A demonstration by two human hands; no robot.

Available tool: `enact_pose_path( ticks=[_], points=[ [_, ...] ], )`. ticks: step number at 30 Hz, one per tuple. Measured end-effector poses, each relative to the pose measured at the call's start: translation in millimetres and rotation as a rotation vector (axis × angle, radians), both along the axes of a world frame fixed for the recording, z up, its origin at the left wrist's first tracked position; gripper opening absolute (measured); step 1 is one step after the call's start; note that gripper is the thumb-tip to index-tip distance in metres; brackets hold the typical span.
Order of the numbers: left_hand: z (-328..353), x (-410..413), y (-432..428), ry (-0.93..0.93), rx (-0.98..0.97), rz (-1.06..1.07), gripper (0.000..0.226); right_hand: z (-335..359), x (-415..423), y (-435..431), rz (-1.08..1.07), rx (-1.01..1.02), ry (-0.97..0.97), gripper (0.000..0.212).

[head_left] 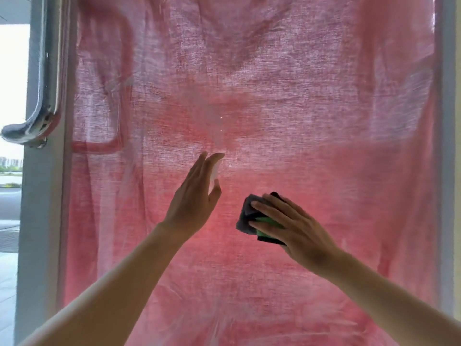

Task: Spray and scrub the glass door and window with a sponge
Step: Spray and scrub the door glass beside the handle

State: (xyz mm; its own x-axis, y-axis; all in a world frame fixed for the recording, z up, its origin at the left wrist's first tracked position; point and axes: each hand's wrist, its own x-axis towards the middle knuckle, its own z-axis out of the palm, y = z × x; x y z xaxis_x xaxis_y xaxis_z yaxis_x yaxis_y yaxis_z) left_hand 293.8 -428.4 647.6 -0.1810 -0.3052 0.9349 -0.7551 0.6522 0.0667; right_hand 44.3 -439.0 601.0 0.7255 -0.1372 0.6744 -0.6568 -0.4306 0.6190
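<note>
The glass door (249, 83) fills the view, with a pink woven cloth hanging behind the pane. My left hand (194, 196) is raised in front of the glass and wraps a small white spray bottle (214, 172), mostly hidden by the fingers. A faint mist and a few droplets show on the glass just above it. My right hand (291, 223) presses a dark sponge with a green layer (254, 221) flat against the pane, right of and slightly below the left hand.
A curved metal door handle (37, 116) runs down the door's left edge. The grey door frame (42, 221) stands at the left, with an outdoor street visible beyond it. Another frame strip (449, 146) borders the right side.
</note>
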Motion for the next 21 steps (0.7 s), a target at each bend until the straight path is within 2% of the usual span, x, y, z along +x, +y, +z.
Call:
enact_pose_path(
  ticks=[4, 10, 21],
  points=[
    [-3, 1, 0, 0.002, 0.016, -0.007, 0.057, 26, -16, 5, 0.012, -0.016, -0.182, 0.064],
    [-6, 3, 0, 0.007, -0.011, -0.015, 0.057, 113, -22, -1, -0.031, -0.072, -0.439, 0.061],
    [14, 26, -10, -0.024, -0.062, -0.044, 0.059, 246, 43, -15, 0.007, -0.14, -0.693, 0.05]
  ],
)
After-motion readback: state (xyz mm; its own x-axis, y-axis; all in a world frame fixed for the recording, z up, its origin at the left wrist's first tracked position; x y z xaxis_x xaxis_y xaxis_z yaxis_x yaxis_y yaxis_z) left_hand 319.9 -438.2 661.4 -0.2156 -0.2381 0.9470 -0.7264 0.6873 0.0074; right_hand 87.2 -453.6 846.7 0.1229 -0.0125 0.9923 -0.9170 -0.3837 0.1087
